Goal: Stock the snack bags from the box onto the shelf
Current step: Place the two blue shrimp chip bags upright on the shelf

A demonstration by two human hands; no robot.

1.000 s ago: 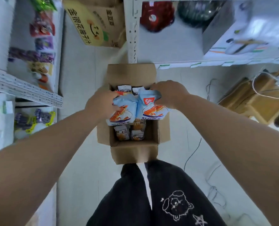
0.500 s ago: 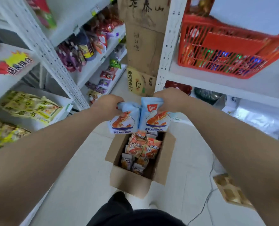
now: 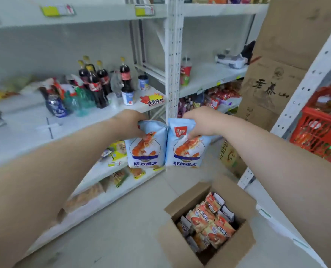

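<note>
My left hand grips the top of a light-blue shrimp-chip bag. Right beside it my right hand grips the top of a second, matching blue bag. Both bags hang upright in the air, side by side, in front of the white shelf on the left. Below and to the right, the open cardboard box sits on the floor with several orange shrimp snack bags inside.
Cola bottles, cups and assorted packets stand on the shelf's far part. Lower shelves hold snack packets. A white upright post stands straight ahead. A tall cardboard carton and a red basket are at the right.
Both hands have lifted the two blue bags up out of the box. My view has swung up and left, from the floor box to the left shelf.
</note>
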